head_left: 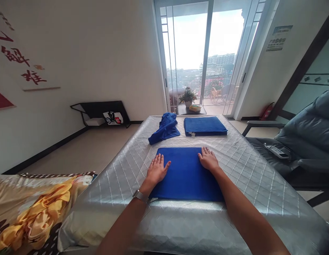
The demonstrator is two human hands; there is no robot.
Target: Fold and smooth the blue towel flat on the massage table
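A blue towel (189, 179) lies flat, in a neat rectangle, on the silver quilted table cover (122, 170). My left hand (157, 169) rests on its left edge with the fingers stretched out and the thumb apart. On the far right part of the same towel, my right hand (208, 159) lies flat, palm down. Beyond it, a stack of folded blue towels (205, 125) sits at the back right, a white tag showing at its front. To the left of that stack is a crumpled blue towel (166, 128) in a loose heap.
A grey armchair (310, 124) stands close on the right, with a white handheld device (278, 151) on its seat. At lower left, yellow cloth (44, 212) lies on a patterned cover. Past the table's far end, a small stand (192, 109) holds a potted plant (188, 96).
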